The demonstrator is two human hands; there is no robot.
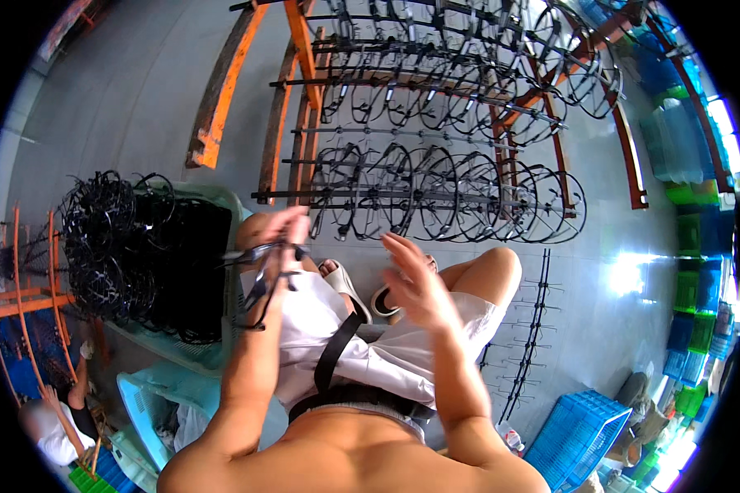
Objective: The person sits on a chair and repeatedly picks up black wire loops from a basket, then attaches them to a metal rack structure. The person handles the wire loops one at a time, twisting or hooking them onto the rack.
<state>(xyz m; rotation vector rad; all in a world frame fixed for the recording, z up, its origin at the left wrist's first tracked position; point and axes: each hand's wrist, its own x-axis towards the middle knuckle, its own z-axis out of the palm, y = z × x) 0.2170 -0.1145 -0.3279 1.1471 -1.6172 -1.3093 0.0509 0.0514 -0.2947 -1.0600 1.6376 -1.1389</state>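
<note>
My left hand (286,234) is raised over my left thigh, its fingers closed around some thin black curved frames (259,297) that hang down along the wrist. Motion blurs them, so their exact kind and number cannot be made out. My right hand (415,283) is held over my right thigh with fingers apart and nothing in it. In front of me, more black curved frames (419,197) hang from the dark rods of an orange rack (273,131). A large heap of similar black frames (111,255) fills a pale green crate (237,215) at my left.
A light blue basket (152,382) stands behind the crate. On the floor at right lies a dark rod with short prongs (536,329), near a blue crate (580,435). Stacked green and blue crates (689,287) line the far right. Another person (57,427) sits at the lower left.
</note>
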